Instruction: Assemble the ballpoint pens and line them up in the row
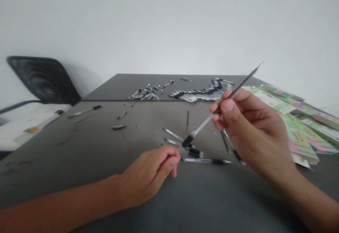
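Observation:
My left hand (153, 173) is closed, its fingertips pinching a clear pen barrel with a black grip (188, 141). Between the thumb and fingers of my right hand (254, 134) is a pen refill (238, 87), dark along its upper part with a metal tip pointing up and right. Its pale lower end lines up with the grip end of the barrel and appears to enter it; how deep, I cannot tell. Just beyond and under my left hand lie several pens, one of them a clear pen with a black grip (206, 161). Fingers hide the barrel's rear end.
Across the grey table (148, 123) are a long row of pens (198, 94), a heap of pen parts (144, 94), a loose refill (188, 121) and a lone pen (84, 111). Printed green-and-pink packaging (302, 134) lies at right. A black mesh chair (43, 79) stands left.

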Motion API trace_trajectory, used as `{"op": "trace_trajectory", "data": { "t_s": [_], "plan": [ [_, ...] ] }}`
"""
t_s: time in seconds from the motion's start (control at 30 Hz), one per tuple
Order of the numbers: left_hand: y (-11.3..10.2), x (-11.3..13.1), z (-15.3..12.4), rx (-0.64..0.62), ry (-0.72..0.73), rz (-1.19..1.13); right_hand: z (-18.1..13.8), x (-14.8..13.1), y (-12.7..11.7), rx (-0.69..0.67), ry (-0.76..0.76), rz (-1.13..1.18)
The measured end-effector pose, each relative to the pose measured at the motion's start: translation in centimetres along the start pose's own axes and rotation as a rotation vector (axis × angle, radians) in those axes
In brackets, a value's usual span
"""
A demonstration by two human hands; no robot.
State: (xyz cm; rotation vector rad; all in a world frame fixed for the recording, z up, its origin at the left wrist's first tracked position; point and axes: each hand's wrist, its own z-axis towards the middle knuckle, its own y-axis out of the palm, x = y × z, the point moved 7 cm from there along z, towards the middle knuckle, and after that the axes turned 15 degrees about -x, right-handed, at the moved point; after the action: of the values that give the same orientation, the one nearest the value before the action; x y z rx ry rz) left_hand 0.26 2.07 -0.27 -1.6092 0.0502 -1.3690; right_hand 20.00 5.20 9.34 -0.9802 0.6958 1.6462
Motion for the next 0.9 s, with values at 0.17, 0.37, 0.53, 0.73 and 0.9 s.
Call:
{"op": "trace_trajectory", "data": {
  "t_s": [0.17,0.37,0.53,0.73,0.9],
  "plan": [
    [0.0,0.0,0.0,0.0,-0.015,-0.004,0.0,0.1,-0.1,0.024,0.043,0.007],
    [-0.1,0.0,0.1,-0.011,-0.028,0.0,0.0,0.4,-0.2,0.024,0.037,-0.028],
    [-0.1,0.0,0.1,-0.011,-0.027,0.006,0.1,0.2,-0.2,0.014,0.027,-0.102],
    [-0.1,-0.1,0.1,-0.005,-0.038,-0.014,-0.5,0.4,0.4,-0.064,0.016,-0.191],
    [0.0,-0.2,0.2,-0.013,-0.052,-0.027,-0.5,1.2,0.9,-0.21,0.069,-0.3]
  ]
}}
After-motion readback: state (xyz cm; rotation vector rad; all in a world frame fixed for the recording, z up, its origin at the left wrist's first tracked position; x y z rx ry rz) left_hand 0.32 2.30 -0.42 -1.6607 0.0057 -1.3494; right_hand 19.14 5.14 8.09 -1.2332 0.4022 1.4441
